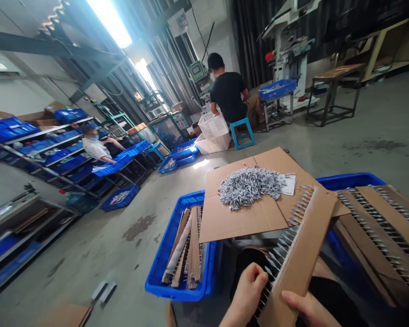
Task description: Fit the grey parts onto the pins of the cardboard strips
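The left hand (248,290) pinches a grey part (269,271) on the edge of a cardboard strip (303,245). The right hand (306,309) grips the strip's near end at 5 o'clock. A pile (248,186) of parts lies on a sheet (231,220) at 12 o'clock. One blue crate (163,265) stands at 9 o'clock, a second crate (347,180) at 3 o'clock. A person (228,93) sits far off at 12 o'clock.

Grey concrete floor (361,136) with blue crates (163,259), a cardboard sheet (225,222) across them, small grey parts (248,186) atop.

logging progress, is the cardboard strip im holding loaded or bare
Loaded along one edge: small metal parts line the left edge of the cardboard strip down to the left hand; its right edge looks bare.
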`<state>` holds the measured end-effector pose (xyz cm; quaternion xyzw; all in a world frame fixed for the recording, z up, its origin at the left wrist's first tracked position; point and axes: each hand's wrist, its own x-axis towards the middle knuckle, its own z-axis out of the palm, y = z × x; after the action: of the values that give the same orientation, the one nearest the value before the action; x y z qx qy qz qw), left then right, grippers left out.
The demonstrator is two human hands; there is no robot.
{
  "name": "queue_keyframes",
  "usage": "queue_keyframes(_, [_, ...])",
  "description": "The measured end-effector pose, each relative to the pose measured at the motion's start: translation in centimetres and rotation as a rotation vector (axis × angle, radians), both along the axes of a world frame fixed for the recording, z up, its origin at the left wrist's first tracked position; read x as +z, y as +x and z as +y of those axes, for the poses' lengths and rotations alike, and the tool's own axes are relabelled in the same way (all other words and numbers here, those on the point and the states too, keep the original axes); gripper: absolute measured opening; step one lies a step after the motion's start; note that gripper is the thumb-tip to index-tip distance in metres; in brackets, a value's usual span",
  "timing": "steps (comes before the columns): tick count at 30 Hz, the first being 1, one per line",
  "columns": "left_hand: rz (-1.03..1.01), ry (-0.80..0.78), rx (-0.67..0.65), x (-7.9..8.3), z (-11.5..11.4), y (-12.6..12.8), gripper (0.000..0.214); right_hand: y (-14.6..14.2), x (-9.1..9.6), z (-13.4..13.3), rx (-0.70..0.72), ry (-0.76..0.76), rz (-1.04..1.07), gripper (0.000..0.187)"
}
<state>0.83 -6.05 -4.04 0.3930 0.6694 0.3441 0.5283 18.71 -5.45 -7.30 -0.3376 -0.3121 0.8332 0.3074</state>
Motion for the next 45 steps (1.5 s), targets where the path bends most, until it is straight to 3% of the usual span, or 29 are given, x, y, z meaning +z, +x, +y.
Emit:
queue_keyframes(5, [-0.022, -0.047, -0.03, 0.7, -0.1, 0.1, 0.028, 0.3, -2.1, 0.0, -0.013, -0.083, 0.035, 0.04])
queue_keyframes(9, [-0.144, -0.089, 0.019, 0.5, -0.7, 0.1, 0.025, 0.5, -2.5, 0.0, -0.035, -0.072, -0.001, 0.036])
queue_keyframes(11, [-0.275, -0.115, 0.099, 1.0, -1.1, -0.2, 0.026, 0.7, -2.1, -0.1, -0.016, -0.075, 0.001, 0.033])
queue_keyframes(14, [-0.46, -0.113, 0.237, 2.9, -1.6, -0.8, 0.029, 1.0, -0.8, -0.3, -0.014, -0.083, -0.025, 0.03])
queue_keyframes(17, [-0.486, -0.101, 0.293, 5.1, -1.7, -0.8, 0.028, 1.1, 0.4, -0.4, -0.064, -0.047, -0.086, 0.029])
queue_keyframes(20, [-0.452, -0.075, 0.296, 6.0, -1.4, -0.3, 0.032, 1.3, 1.1, -0.3, -0.067, -0.044, -0.145, 0.031])
queue_keyframes(28, [-0.356, -0.072, 0.23, 4.0, -1.0, 0.9, 0.033, 1.7, 0.7, -0.5, -0.07, -0.081, -0.084, 0.027])
queue_keyframes(45, [-0.386, -0.056, 0.174, 4.4, -0.9, 1.4, 0.03, 1.6, 0.3, -0.9, -0.064, -0.084, -0.074, 0.028])
